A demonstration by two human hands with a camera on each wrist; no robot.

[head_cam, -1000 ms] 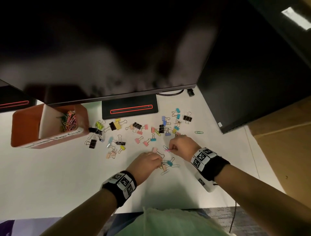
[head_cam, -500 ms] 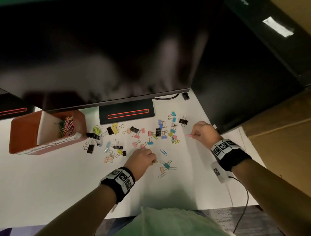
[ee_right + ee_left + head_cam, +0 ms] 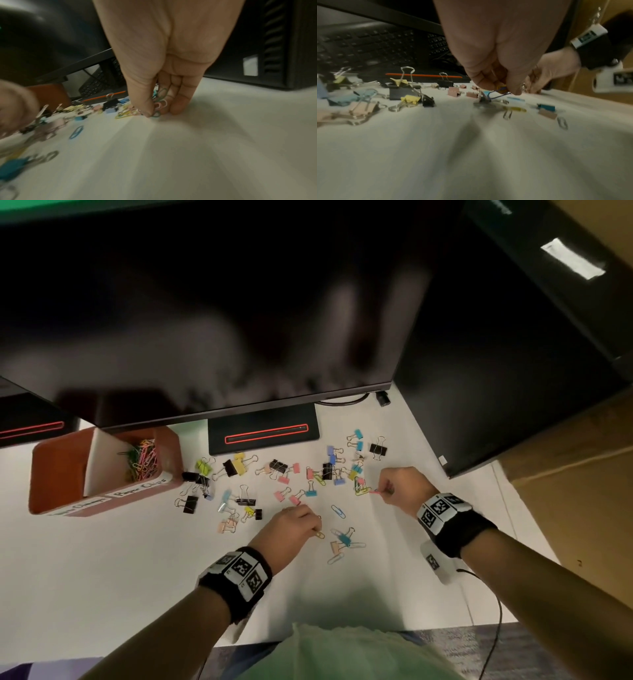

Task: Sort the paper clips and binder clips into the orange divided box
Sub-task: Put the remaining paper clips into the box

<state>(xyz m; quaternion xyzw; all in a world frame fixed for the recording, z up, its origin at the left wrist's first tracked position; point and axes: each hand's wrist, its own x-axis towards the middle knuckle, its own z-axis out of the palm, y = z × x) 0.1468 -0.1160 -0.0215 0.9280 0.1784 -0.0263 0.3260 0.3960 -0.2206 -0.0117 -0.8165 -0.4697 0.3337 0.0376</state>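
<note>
The orange divided box (image 3: 44, 474) stands at the left, with coloured paper clips (image 3: 142, 458) in its right compartment. Binder clips (image 3: 279, 465) and loose paper clips (image 3: 338, 511) lie scattered on the white desk. My left hand (image 3: 317, 530) is low over the middle of the desk and pinches a blue and an orange paper clip (image 3: 500, 92). My right hand (image 3: 385, 489) is at the right edge of the pile. It holds a bunch of paper clips (image 3: 160, 102) in curled fingers, its fingertips on the desk, and a pink clip (image 3: 375, 492) sticks out to the left.
A monitor (image 3: 205, 302) overhangs the back of the desk, with its base (image 3: 263, 433) behind the clips. A black computer case (image 3: 496, 371) stands at the right. A teal binder clip (image 3: 344, 539) and paper clips lie just right of my left hand.
My right hand has moved from beside my left hand to the right edge of the pile, carrying its clips. My left hand has stayed about where it was.
</note>
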